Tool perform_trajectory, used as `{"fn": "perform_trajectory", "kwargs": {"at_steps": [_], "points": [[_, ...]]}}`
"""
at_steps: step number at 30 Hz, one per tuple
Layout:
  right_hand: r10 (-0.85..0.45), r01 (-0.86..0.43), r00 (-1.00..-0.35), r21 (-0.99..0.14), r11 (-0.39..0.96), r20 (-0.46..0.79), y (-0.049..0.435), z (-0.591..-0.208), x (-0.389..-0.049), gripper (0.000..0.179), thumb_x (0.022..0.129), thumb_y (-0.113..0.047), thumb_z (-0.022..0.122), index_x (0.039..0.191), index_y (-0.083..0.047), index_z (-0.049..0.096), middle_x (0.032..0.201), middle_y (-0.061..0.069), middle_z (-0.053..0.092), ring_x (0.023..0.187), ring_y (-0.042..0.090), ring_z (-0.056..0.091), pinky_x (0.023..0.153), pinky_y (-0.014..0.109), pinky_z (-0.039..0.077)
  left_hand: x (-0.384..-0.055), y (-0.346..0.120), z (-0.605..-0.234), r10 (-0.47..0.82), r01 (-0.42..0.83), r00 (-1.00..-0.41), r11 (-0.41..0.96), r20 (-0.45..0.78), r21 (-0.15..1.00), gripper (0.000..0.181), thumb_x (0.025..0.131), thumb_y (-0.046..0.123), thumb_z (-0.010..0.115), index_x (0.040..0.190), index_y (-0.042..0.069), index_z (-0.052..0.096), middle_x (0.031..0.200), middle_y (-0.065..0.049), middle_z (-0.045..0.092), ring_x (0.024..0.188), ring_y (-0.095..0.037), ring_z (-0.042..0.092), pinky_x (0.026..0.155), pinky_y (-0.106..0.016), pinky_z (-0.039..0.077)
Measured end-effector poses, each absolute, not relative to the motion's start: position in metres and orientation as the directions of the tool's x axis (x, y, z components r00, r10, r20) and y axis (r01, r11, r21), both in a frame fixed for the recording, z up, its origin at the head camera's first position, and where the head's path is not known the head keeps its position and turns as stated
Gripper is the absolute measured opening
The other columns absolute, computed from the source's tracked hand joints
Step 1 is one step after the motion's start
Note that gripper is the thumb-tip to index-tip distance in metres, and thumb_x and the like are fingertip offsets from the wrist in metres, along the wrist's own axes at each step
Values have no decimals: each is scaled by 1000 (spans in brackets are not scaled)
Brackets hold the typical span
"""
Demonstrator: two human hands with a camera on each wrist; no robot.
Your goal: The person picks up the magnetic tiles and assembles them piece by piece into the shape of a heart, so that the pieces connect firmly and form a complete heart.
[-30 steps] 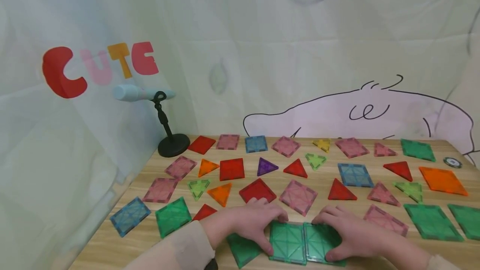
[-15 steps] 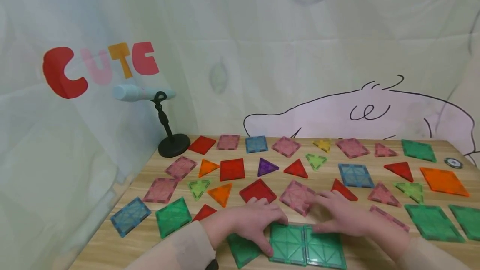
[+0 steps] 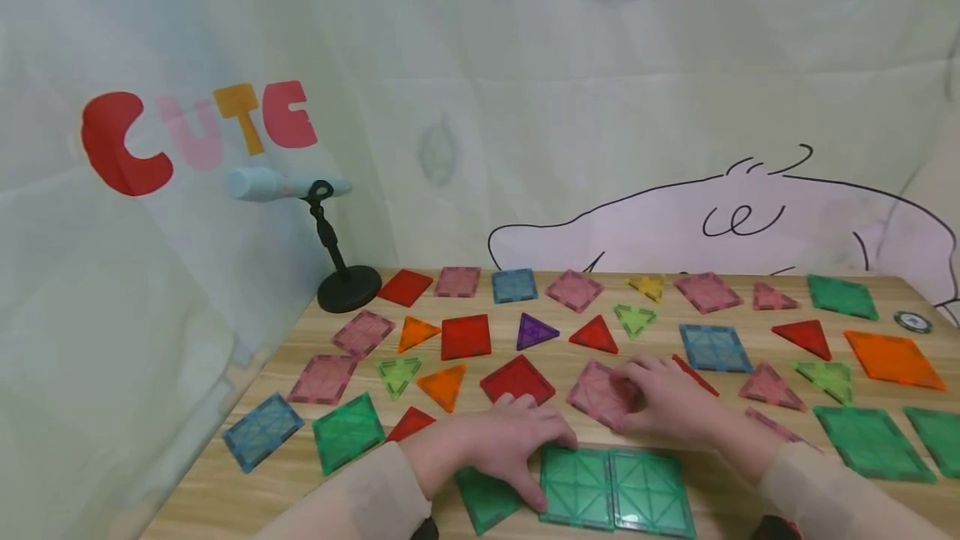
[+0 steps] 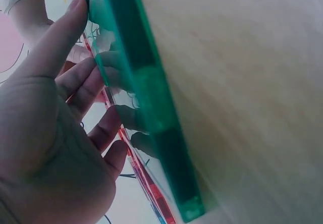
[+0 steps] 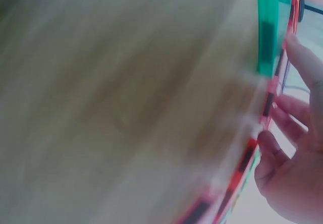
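Two green square magnetic tiles lie side by side at the table's near edge: a left green tile (image 3: 577, 490) and a right green tile (image 3: 654, 494). My left hand (image 3: 506, 447) holds the left one at its left side, thumb by the near corner and fingertips by the far corner. Farther back, my right hand (image 3: 667, 398) grips a pink square magnetic tile (image 3: 592, 394) by its right side and covers part of it. Under my left wrist another green square tile (image 3: 486, 498) is partly hidden; its thick edge (image 4: 156, 113) fills the middle of the left wrist view.
Many loose magnetic tiles cover the wooden table (image 3: 750, 515), including a red square (image 3: 517, 382), a blue square (image 3: 714, 348) and an orange rectangle (image 3: 894, 358). A black stand (image 3: 348, 288) with a light blue microphone stands back left. A printed curtain (image 3: 525, 107) hangs behind.
My right hand has let go of the right green tile and moved up and left to the pink tile, which has shifted slightly right. My left hand has stayed in place.
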State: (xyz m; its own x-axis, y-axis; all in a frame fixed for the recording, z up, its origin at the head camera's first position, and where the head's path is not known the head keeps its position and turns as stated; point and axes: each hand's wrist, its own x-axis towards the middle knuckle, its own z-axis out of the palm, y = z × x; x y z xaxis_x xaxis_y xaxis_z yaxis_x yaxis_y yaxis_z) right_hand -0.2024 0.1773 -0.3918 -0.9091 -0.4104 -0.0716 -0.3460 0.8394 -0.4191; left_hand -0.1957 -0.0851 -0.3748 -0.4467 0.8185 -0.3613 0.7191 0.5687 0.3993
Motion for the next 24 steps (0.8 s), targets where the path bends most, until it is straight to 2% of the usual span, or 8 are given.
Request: {"fn": "perform_trajectory", "kwargs": {"at_steps": [4,8,15,21,24], "points": [[-489,-426,-869,-389,817,-75,191,-386,-199,64,72,-47,77,124,-16,60,122,7,53,109,31,46,92,55,37,-195,-85,-374,817,720,-450,571,-360,395,62,76,48,74,130,33,47,126,17,45,104,-7,37,89,-29,33],[-579,-516,-812,-367,774,-78,202,-382,-196,60,72,-42,78,122,-12,62,118,5,54,103,26,48,88,53,38,-194,-85,-373,813,719,-456,576,-362,389,63,76,48,74,130,33,47,126,15,45,104,-7,37,88,-28,33],[-644,-546,-751,-412,729,-144,213,-378,-194,55,76,-36,77,125,-19,61,120,-3,52,105,25,44,86,51,41,-192,-86,-372,803,711,-464,589,-373,384,61,76,48,74,129,33,48,123,15,45,103,-8,37,89,-30,34],[-658,-545,-734,-433,718,-167,216,-376,-193,56,76,-37,77,127,-23,60,122,-4,49,105,24,41,85,48,41,-194,-88,-372,818,718,-452,570,-356,400,60,76,50,73,128,33,48,120,16,47,102,-6,38,86,-27,34],[-633,-515,-757,-448,730,-162,218,-376,-193,55,76,-40,76,126,-23,60,124,0,49,108,28,41,87,52,41,-198,-92,-372,815,703,-492,579,-306,412,60,76,51,72,128,32,49,118,16,49,102,-7,40,87,-29,35]]}}
